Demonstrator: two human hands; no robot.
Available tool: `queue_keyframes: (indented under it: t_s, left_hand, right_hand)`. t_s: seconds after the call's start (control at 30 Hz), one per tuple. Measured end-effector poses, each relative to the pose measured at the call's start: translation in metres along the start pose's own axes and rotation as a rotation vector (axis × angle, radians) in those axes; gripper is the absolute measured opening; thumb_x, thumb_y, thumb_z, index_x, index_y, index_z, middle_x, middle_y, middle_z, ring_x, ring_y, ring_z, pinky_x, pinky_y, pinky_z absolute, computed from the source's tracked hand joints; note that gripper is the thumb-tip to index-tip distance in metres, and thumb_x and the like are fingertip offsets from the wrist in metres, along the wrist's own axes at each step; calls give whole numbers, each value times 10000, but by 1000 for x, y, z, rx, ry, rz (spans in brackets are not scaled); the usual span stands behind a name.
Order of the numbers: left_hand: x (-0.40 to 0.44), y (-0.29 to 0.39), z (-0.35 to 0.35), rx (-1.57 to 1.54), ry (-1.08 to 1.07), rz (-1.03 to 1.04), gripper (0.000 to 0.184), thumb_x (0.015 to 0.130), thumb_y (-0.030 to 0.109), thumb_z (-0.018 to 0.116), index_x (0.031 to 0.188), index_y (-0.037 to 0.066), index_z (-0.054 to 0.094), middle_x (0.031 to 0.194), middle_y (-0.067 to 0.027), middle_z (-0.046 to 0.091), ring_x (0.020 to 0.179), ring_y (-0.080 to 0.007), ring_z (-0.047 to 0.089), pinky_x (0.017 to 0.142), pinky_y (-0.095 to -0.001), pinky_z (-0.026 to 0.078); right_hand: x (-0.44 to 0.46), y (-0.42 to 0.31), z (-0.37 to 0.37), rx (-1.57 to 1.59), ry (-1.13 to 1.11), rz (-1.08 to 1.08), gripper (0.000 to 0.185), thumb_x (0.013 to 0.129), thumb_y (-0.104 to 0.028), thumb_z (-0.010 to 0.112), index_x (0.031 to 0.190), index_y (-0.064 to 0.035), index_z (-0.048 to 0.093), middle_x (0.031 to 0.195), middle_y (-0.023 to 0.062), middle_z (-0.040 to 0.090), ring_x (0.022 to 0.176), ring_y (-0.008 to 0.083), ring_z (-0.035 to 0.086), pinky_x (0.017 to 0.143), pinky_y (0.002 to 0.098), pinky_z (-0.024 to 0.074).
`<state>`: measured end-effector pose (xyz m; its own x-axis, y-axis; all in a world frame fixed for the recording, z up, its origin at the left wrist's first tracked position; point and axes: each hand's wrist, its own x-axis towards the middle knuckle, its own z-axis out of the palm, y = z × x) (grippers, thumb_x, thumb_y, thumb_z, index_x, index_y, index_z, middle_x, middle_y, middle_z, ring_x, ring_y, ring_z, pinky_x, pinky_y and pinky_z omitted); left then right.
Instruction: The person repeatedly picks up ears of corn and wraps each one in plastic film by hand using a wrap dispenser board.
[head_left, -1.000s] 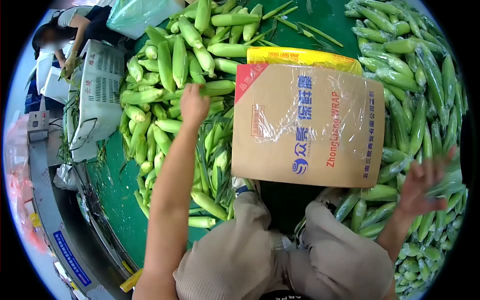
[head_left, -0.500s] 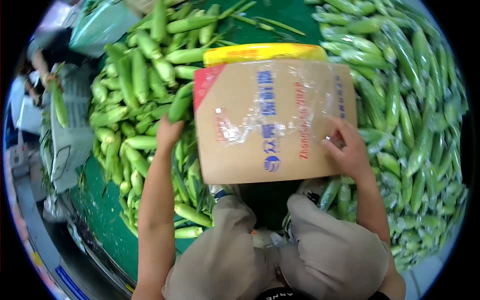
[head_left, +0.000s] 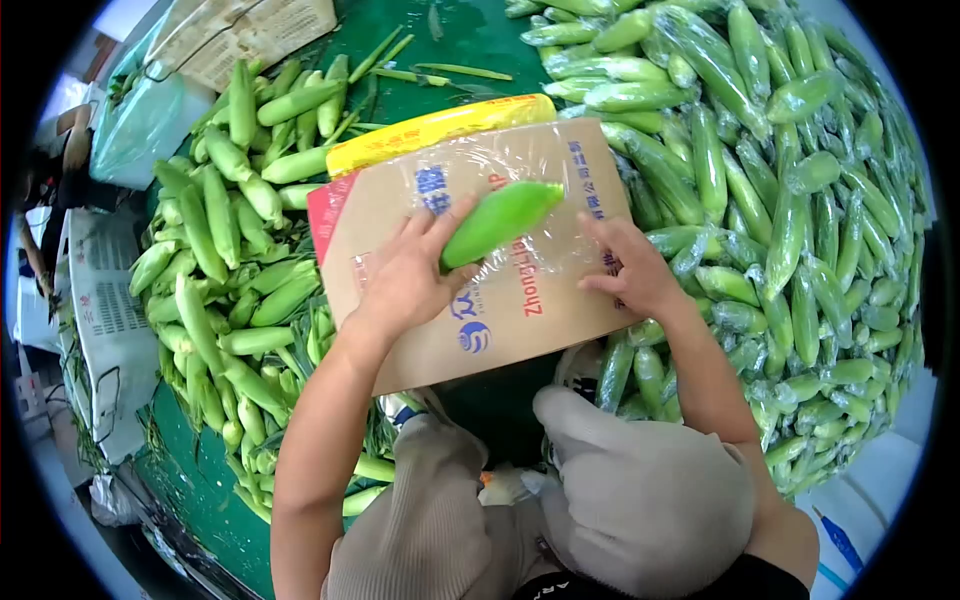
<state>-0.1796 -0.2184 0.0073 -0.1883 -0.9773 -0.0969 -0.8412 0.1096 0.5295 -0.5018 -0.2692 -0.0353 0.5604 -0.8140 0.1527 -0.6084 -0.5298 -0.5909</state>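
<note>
My left hand grips a green ear of corn by its near end, over a cardboard box. The ear lies slantwise, its pale end pointing to the far right. Clear plastic film stretches across the box top, wrinkled and shiny. My right hand is at the right edge of the box, thumb and fingers apart with nothing visible between them. Along the far side of the box runs a yellow printed roll or strip.
Unwrapped ears of corn are heaped on my left. To the right lies a large pile of film-wrapped ears. A pale crate stands at the far left, near another person's arm. Loose leaf strips lie on the green floor.
My left hand has brought the ear of corn from the left pile rightward onto the filmed box. My right hand's fingers have spread at the box's right edge. The view has shifted right.
</note>
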Motion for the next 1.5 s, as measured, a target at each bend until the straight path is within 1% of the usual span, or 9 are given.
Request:
queue_keyframes:
  t_s: [0.2,0.37,0.6,0.67,0.77,0.9,1.07,1.2,1.5]
  left_hand:
    - [13,-3,10,6,62,31,757,784,247,804,1490,273,532,1174,-136,620,1067,-356,627,922,-442,531]
    - [17,-13,0,34,2,79,781,763,218,786,1501,271,536,1094,-147,610,1005,-373,638,894,-436,532]
    - [40,-22,-23,219,-99,207,692,830,234,775,1480,188,542,1157,-149,630,1044,-365,645,872,-442,531]
    - [35,-24,-26,88,56,-56,662,834,247,794,1440,134,553,1139,-147,630,1039,-324,651,859,-417,527]
    - [-5,-77,15,-350,611,-133,795,724,395,908,1358,43,583,1043,-123,600,956,-255,588,866,-376,487]
    - [-63,-59,7,180,293,-100,903,626,489,927,1391,122,618,1080,-123,571,1042,-309,546,897,-412,460]
    - [-65,-76,16,243,450,-220,126,912,82,721,1037,98,733,902,-119,720,792,-349,685,773,-425,542]
    - [-89,-45,27,21,845,119,219,910,-137,618,1072,-4,679,1187,-192,742,1071,-377,722,982,-471,543]
    - [-6,-29,4,355,239,9,657,967,565,588,1452,121,577,1472,-146,561,1416,-335,458,1160,-536,328]
  right_hand:
    - [5,22,9,-158,29,-114,257,856,-119,760,1105,-62,726,882,104,673,825,266,663,804,388,534]
    - [-9,22,16,370,488,160,169,989,48,594,1095,-22,706,979,80,735,892,127,694,761,264,558]
    - [86,-17,31,-180,138,-308,606,815,-394,815,1292,-62,639,1188,125,673,1130,316,616,992,439,478]
    - [99,-27,29,-309,-105,-286,879,658,-510,875,1375,-89,591,1235,124,621,1177,333,565,1021,456,448]
    - [108,-9,43,-238,-33,-321,859,669,-477,887,1377,-95,583,1173,119,615,1134,336,565,1004,456,453]
    - [94,-8,49,-215,24,-209,771,702,-416,888,1349,-106,606,1170,129,612,1142,348,561,999,462,459]
    - [94,-19,17,-239,-165,-187,752,726,-400,879,1357,-95,606,1190,161,617,1170,372,562,1021,473,464]
    - [82,-33,6,-164,-497,-235,739,737,-478,851,1328,-97,625,1197,127,621,1169,348,565,997,435,472]
    - [87,-52,32,-226,35,-332,707,795,-517,796,1320,-81,609,1353,126,572,1247,338,533,1057,482,434]
